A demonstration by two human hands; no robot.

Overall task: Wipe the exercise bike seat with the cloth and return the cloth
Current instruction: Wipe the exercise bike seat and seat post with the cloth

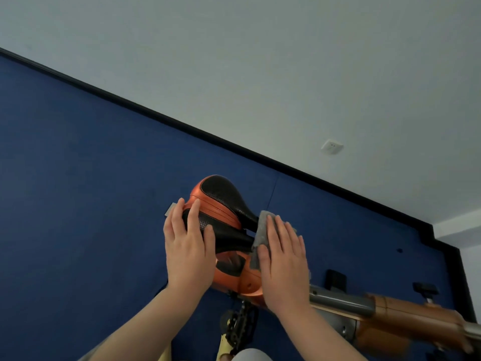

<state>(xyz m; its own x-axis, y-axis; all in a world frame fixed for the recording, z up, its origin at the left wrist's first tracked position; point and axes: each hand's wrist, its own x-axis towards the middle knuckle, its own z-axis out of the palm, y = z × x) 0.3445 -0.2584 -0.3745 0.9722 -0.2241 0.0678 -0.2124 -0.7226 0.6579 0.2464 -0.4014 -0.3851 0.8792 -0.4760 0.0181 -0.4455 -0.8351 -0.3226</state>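
Seat [221,204] steadied under left hand [188,246], fingers spread flat, gripping nothing. Cloth [261,235] pressed against seat's nose by flat, open right hand [285,259]. Blue floor [78,178] below.

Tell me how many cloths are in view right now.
1. The grey cloth lies under the right hand, pressed flat against the narrow end of the bike seat. The left hand steadies the wide end and holds no cloth. Others may be outside the view.
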